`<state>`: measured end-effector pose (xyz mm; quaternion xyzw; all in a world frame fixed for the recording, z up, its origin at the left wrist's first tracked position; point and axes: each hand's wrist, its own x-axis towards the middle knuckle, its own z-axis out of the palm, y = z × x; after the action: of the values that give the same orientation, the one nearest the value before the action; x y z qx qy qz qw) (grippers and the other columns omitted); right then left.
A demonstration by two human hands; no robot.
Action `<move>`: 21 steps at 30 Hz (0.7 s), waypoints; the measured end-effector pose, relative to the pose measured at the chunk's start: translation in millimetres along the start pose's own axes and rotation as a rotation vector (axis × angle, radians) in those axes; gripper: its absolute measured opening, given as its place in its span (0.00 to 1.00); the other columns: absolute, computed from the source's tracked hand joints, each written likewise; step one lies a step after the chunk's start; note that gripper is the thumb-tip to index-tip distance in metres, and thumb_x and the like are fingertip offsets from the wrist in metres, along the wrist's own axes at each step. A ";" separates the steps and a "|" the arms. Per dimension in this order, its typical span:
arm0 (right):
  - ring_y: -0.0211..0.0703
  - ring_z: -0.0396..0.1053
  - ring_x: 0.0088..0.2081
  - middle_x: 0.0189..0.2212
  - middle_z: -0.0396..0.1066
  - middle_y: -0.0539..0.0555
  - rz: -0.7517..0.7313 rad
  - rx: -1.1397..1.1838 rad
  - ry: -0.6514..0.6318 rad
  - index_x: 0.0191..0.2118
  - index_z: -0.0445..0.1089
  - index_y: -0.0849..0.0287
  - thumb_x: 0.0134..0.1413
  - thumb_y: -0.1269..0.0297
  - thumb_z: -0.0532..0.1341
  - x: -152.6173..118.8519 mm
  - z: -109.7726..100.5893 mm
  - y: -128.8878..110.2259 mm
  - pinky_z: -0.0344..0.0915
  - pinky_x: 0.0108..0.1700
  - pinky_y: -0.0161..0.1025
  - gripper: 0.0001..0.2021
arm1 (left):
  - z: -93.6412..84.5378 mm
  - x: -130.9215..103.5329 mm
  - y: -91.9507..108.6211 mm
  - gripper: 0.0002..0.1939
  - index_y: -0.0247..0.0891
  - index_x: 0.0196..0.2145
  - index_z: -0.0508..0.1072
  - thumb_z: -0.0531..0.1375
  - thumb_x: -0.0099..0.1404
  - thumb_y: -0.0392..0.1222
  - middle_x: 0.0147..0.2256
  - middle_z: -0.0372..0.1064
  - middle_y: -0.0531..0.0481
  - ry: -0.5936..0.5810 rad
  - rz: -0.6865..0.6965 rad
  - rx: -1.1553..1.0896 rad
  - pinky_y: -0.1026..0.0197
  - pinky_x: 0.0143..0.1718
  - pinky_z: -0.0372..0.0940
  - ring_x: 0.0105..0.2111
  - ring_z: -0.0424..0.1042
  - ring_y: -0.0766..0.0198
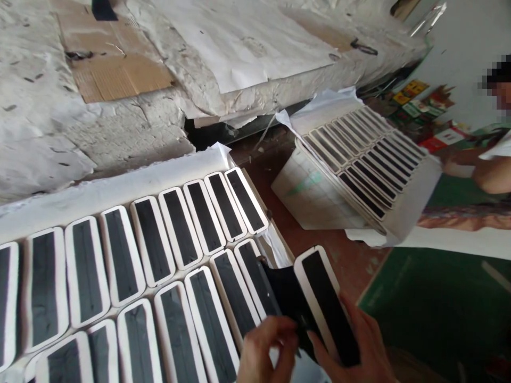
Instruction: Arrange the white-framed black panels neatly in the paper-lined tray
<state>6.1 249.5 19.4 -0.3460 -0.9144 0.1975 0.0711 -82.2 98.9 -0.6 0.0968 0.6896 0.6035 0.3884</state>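
My right hand (pixel 355 351) holds a white-rimmed oblong piece with a black centre (pixel 325 303), tilted up at the bottom right. My left hand (pixel 265 348) pinches a black strip (pixel 287 300) that hangs off the left side of that piece. Just left of both hands lie two rows of the same white-rimmed black pieces (pixel 159 260) side by side on a white board (pixel 120 189).
A second white board (pixel 315 197) carrying rows of the same pieces (pixel 367 154) stands to the right, above a red-brown floor. Another person's arm (pixel 487 170) is at the right edge. Paper-covered surfaces and cardboard (pixel 115 74) lie behind. A green mat (pixel 439 308) is at lower right.
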 end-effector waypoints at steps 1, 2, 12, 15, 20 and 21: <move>0.61 0.71 0.46 0.50 0.66 0.64 -0.102 -0.078 0.063 0.64 0.55 0.54 0.51 0.43 0.64 8.2 4.6 3.4 0.72 0.42 0.51 0.39 | -10.5 11.2 -4.1 0.08 0.43 0.42 0.72 0.55 0.67 0.39 0.35 0.75 0.49 0.073 0.061 0.094 0.62 0.36 0.72 0.34 0.75 0.63; 0.60 0.71 0.46 0.49 0.66 0.64 -0.171 -0.138 0.107 0.65 0.54 0.56 0.53 0.45 0.63 15.4 10.1 6.1 0.72 0.41 0.51 0.38 | -19.9 22.5 -9.2 0.10 0.43 0.45 0.71 0.54 0.68 0.38 0.40 0.74 0.48 0.126 0.118 0.203 0.60 0.40 0.72 0.39 0.75 0.61; 0.64 0.69 0.45 0.47 0.66 0.69 -0.190 -0.299 0.106 0.63 0.57 0.64 0.58 0.39 0.54 54.2 51.1 2.2 0.72 0.40 0.55 0.37 | -33.0 85.8 -57.6 0.31 0.38 0.63 0.56 0.56 0.63 0.31 0.61 0.61 0.42 -0.029 0.403 0.919 0.40 0.59 0.63 0.62 0.58 0.51; 0.65 0.68 0.46 0.48 0.66 0.69 -0.164 -0.296 0.093 0.64 0.56 0.63 0.57 0.40 0.56 58.0 55.0 0.5 0.71 0.41 0.56 0.37 | -31.5 89.8 -65.1 0.29 0.37 0.61 0.59 0.57 0.63 0.33 0.61 0.61 0.42 -0.074 0.412 1.014 0.37 0.60 0.61 0.63 0.56 0.48; 0.66 0.67 0.47 0.49 0.65 0.69 -0.174 -0.316 0.071 0.67 0.50 0.61 0.56 0.41 0.58 57.0 64.0 6.1 0.69 0.43 0.57 0.41 | -33.3 92.5 -70.3 0.26 0.34 0.60 0.60 0.55 0.63 0.32 0.59 0.63 0.41 -0.054 0.450 1.020 0.36 0.61 0.59 0.63 0.57 0.50; 0.66 0.67 0.47 0.50 0.64 0.69 -0.175 -0.330 0.074 0.67 0.49 0.60 0.56 0.41 0.58 56.1 66.3 7.1 0.69 0.43 0.57 0.41 | -33.3 92.9 -70.3 0.27 0.34 0.60 0.59 0.55 0.63 0.32 0.59 0.63 0.40 -0.038 0.455 1.007 0.37 0.61 0.60 0.62 0.58 0.50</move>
<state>-49.5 270.7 -44.3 -0.2791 -0.9578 0.0251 0.0637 -143.5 111.8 -104.3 0.4279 0.8476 0.2660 0.1663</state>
